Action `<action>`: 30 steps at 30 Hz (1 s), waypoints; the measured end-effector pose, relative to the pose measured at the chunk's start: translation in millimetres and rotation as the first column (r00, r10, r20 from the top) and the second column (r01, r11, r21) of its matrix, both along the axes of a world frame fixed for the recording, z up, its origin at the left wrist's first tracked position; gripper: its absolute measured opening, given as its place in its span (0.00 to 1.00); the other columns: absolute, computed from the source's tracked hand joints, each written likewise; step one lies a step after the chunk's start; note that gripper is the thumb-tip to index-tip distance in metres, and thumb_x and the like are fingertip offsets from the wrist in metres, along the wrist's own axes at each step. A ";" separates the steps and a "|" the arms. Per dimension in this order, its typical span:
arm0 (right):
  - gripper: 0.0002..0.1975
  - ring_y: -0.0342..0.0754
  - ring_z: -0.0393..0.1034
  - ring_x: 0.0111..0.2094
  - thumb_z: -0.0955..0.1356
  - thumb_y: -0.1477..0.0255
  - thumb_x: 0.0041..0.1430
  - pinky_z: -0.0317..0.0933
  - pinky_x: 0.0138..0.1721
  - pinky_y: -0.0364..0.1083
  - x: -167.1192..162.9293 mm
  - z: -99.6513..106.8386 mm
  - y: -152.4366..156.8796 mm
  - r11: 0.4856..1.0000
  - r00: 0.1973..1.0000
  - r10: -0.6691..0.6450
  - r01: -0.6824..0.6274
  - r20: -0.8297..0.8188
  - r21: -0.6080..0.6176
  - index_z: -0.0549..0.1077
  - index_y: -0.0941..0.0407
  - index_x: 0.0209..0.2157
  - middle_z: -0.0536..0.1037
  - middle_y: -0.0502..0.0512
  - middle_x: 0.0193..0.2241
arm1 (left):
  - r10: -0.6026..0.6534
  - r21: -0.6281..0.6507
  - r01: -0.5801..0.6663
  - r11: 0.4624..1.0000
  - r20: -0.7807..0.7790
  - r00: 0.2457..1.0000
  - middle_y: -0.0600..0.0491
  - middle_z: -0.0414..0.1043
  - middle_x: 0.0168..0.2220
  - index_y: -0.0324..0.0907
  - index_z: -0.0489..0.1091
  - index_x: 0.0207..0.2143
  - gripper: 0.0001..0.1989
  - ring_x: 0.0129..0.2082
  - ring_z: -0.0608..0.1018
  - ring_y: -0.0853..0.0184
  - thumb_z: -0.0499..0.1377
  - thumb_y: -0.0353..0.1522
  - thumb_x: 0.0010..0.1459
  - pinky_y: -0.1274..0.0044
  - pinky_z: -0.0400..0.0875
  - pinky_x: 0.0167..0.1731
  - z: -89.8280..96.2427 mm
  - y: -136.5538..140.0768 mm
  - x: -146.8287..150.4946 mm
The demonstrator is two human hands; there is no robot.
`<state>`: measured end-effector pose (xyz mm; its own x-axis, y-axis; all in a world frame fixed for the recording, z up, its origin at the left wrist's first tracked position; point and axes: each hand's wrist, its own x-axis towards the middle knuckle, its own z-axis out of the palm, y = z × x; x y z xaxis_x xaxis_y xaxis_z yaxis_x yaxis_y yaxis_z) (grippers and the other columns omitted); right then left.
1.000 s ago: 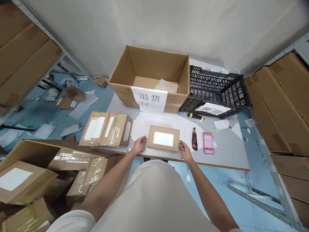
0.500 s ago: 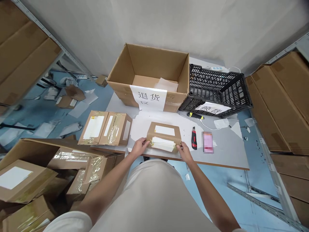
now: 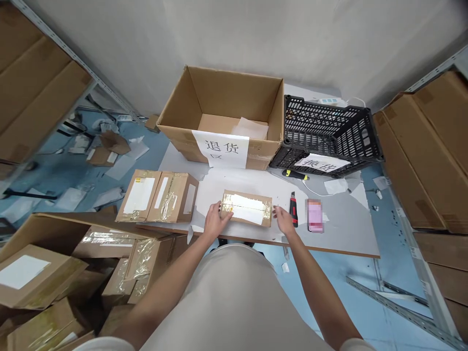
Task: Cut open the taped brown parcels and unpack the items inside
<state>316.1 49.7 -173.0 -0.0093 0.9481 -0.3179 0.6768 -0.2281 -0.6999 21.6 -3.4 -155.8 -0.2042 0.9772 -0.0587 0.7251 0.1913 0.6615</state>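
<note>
While glossy tape [image 3: 227,199] crosses the oblong carton [image 3: 247,209], the left hand [image 3: 215,221] holds it.

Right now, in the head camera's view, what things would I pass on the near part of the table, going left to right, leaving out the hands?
Pair of taped boxes → small taped box → red-and-black cutter → pink blurred-out rectangle.

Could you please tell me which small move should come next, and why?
Probably the right hand should reach for the red-and-black cutter beside it: the small parcel lies taped side up, with the left hand holding its left end.
</note>
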 end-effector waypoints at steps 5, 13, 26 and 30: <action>0.28 0.64 0.60 0.52 0.67 0.58 0.49 0.56 0.49 0.58 42.2 -22.3 19.2 0.972 0.915 -0.223 0.235 0.336 0.005 0.65 0.59 0.49 0.65 0.71 0.50 | -0.146 0.197 0.167 0.966 -0.116 0.982 0.43 0.67 0.44 0.42 0.68 0.45 0.15 0.49 0.68 0.57 0.54 0.39 0.58 0.66 0.62 0.50 -1.6 -12.4 11.3; 0.32 0.62 0.66 0.47 0.67 0.72 0.47 0.59 0.45 0.58 53.2 -23.0 42.3 0.962 0.907 -0.088 0.184 0.412 -0.199 0.55 0.61 0.55 0.66 0.72 0.48 | -0.420 0.160 0.438 0.885 -0.137 0.897 0.46 0.69 0.48 0.45 0.70 0.42 0.12 0.54 0.67 0.59 0.49 0.33 0.62 0.63 0.60 0.53 -1.2 -14.5 18.9; 0.28 0.52 0.68 0.45 0.55 0.76 0.62 0.62 0.40 0.47 -88.7 104.8 25.8 0.488 0.388 0.788 -0.867 0.477 -0.099 0.46 0.49 0.63 0.70 0.59 0.48 | -0.410 0.346 0.508 0.789 -0.320 0.854 0.47 0.72 0.44 0.42 0.67 0.47 0.12 0.46 0.73 0.63 0.52 0.31 0.61 0.69 0.67 0.43 -15.5 -8.2 14.1; 0.31 0.53 0.70 0.43 0.55 0.79 0.61 0.63 0.36 0.46 -109.9 106.1 30.3 0.408 0.244 0.787 -0.895 0.567 -0.180 0.43 0.48 0.64 0.69 0.61 0.49 | -0.409 0.339 0.507 0.793 -0.321 0.854 0.48 0.72 0.44 0.43 0.67 0.47 0.12 0.44 0.73 0.64 0.51 0.30 0.61 0.69 0.67 0.43 -14.7 -8.4 14.3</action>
